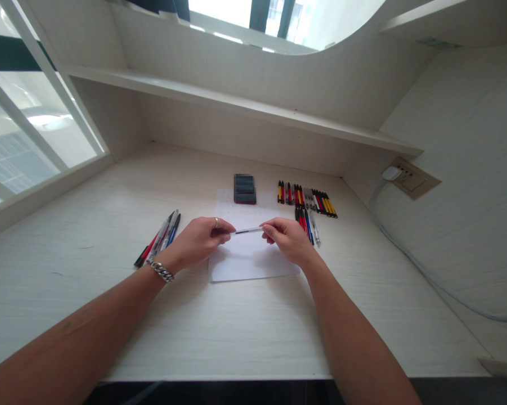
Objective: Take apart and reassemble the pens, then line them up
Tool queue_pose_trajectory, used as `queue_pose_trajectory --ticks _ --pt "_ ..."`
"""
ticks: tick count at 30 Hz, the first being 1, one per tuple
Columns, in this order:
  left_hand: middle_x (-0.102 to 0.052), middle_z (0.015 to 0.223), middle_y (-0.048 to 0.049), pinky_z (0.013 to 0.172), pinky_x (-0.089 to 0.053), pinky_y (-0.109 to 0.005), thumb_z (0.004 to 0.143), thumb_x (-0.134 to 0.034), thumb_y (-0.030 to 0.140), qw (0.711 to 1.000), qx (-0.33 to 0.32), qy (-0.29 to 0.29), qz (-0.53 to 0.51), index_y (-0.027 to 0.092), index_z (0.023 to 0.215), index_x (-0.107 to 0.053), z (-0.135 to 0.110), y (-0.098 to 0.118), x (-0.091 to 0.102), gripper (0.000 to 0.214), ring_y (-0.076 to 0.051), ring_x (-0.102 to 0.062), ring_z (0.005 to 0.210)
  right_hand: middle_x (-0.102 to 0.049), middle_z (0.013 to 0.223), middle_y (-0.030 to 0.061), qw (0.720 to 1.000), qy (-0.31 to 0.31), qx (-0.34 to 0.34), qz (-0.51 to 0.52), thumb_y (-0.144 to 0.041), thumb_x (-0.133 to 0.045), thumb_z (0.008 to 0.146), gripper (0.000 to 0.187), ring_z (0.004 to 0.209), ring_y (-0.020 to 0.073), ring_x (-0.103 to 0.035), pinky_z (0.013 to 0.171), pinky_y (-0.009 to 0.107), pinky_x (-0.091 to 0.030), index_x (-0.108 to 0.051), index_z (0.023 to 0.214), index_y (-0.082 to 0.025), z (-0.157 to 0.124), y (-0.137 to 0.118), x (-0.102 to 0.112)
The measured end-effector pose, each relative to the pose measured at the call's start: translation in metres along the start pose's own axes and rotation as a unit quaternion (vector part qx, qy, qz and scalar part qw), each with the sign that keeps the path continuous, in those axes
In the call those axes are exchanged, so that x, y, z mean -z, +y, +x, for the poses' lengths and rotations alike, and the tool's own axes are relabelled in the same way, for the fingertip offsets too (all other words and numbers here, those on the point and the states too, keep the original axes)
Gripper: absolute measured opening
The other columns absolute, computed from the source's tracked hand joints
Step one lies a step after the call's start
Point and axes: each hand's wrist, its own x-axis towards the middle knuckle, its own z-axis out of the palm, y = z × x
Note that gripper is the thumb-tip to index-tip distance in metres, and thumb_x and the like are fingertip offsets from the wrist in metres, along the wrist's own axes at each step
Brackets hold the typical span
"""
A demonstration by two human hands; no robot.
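A clear pen (248, 230) with a dark refill is stretched level between my two hands, above a sheet of white paper (253, 264). My left hand (200, 239), wearing a ring and a chain bracelet, pinches the pen's left end. Fingers of my right hand (287, 237) are closed on its right end. Faint marks run across the upper part of the paper. Beside my left hand lies a loose group of pens (158, 242) in red, clear, black and blue. Just beyond my right hand, a short row of pens (306, 222) is partly hidden by it.
Behind that row lies a longer row of yellow, red, clear and black pens (306, 198). A dark phone-like object (245, 188) rests at the paper's top edge. A shelf (236, 104) spans the back. At right, a cable (399, 253) hangs from a wall socket (413, 179).
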Motion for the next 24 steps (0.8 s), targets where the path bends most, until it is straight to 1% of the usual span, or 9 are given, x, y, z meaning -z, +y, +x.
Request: queue_pose_trajectory --ticks 3,6,9,11,15,17,19,22,24 --pt "-0.071 0.097 -0.0017 0.079 -0.048 -0.027 0.081 -0.057 0.025 0.999 -0.021 0.035 0.012 0.022 0.096 -0.071 -0.001 0.003 -0.001 0.020 -0.017 -0.064 0.087 -0.057 0.051 0.0021 0.999 0.001 -0.038 -0.033 -0.059 -0.040 0.088 0.057 0.048 0.0117 -0.052 0.052 0.025 -0.038 -0.065 0.059 -0.016 0.001 -0.003 -0.004" --pt "-0.071 0.098 -0.0015 0.079 -0.048 -0.027 0.082 -0.056 0.025 0.999 -0.025 0.028 0.005 0.022 0.097 -0.070 -0.001 0.002 -0.003 0.020 -0.017 -0.064 0.087 -0.054 0.046 0.0012 0.997 0.020 -0.053 -0.054 -0.064 -0.035 0.087 0.064 0.046 0.0112 -0.050 0.051 0.024 -0.036 -0.061 0.052 -0.016 0.001 -0.003 -0.009" --pt "-0.071 0.098 -0.0010 0.079 -0.048 -0.027 0.083 -0.056 0.025 1.000 -0.022 0.018 0.002 0.023 0.098 -0.070 0.000 -0.001 -0.005 0.021 -0.016 -0.064 0.088 -0.057 0.051 0.0020 0.997 0.018 -0.054 -0.055 -0.065 -0.035 0.087 0.064 0.050 0.0117 -0.052 0.052 0.024 -0.036 -0.063 0.057 -0.016 0.002 -0.001 -0.009" --pt "-0.071 0.099 -0.0008 0.080 -0.048 -0.027 0.084 -0.055 0.026 1.000 -0.020 0.015 0.005 0.023 0.098 -0.069 0.000 -0.002 -0.005 0.021 -0.016 -0.064 0.089 -0.060 0.057 0.0028 0.998 0.014 -0.044 -0.043 -0.063 -0.036 0.087 0.060 0.053 0.0121 -0.053 0.053 0.024 -0.038 -0.065 0.064 -0.016 0.002 0.000 -0.007" --pt "-0.071 0.098 -0.0009 0.079 -0.048 -0.027 0.085 -0.054 0.028 1.000 -0.007 0.014 0.011 0.023 0.098 -0.069 0.001 -0.001 -0.003 0.022 -0.017 -0.064 0.088 -0.066 0.072 0.0038 1.000 0.027 -0.007 0.005 -0.053 -0.048 0.086 0.040 0.062 0.0133 -0.057 0.058 0.025 -0.043 -0.067 0.090 -0.017 0.002 0.001 -0.001" --pt "-0.071 0.097 -0.0013 0.078 -0.048 -0.027 0.085 -0.053 0.029 1.000 -0.001 0.012 0.014 0.022 0.099 -0.069 0.001 0.000 -0.002 0.022 -0.017 -0.064 0.087 -0.067 0.080 0.0043 0.999 0.033 0.016 0.010 -0.045 -0.058 0.083 0.031 0.067 0.0138 -0.058 0.062 0.026 -0.045 -0.065 0.098 -0.019 0.002 0.001 0.001" --pt "-0.071 0.097 -0.0018 0.077 -0.048 -0.028 0.085 -0.052 0.029 1.000 0.000 0.012 0.017 0.022 0.099 -0.069 0.001 0.000 -0.001 0.023 -0.018 -0.064 0.087 -0.067 0.084 0.0045 0.999 0.034 0.029 -0.005 -0.039 -0.063 0.079 0.027 0.069 0.0141 -0.058 0.064 0.026 -0.045 -0.066 0.097 -0.019 0.001 0.001 0.003" --pt "-0.072 0.098 -0.0025 0.079 -0.049 -0.028 0.085 -0.052 0.029 1.000 -0.006 0.015 0.019 0.022 0.099 -0.069 0.001 -0.001 -0.001 0.024 -0.019 -0.064 0.088 -0.067 0.079 0.0039 0.999 0.024 0.018 -0.032 -0.039 -0.060 0.081 0.023 0.067 0.0138 -0.058 0.063 0.026 -0.044 -0.066 0.088 -0.018 0.000 0.002 0.002" --pt "-0.071 0.099 -0.0027 0.080 -0.048 -0.029 0.084 -0.052 0.029 1.000 -0.015 0.018 0.018 0.022 0.099 -0.069 0.000 -0.001 -0.002 0.024 -0.019 -0.064 0.090 -0.066 0.069 0.0032 0.999 0.007 -0.005 -0.046 -0.046 -0.052 0.086 0.033 0.061 0.0134 -0.057 0.060 0.025 -0.043 -0.065 0.077 -0.017 0.000 0.001 0.000"
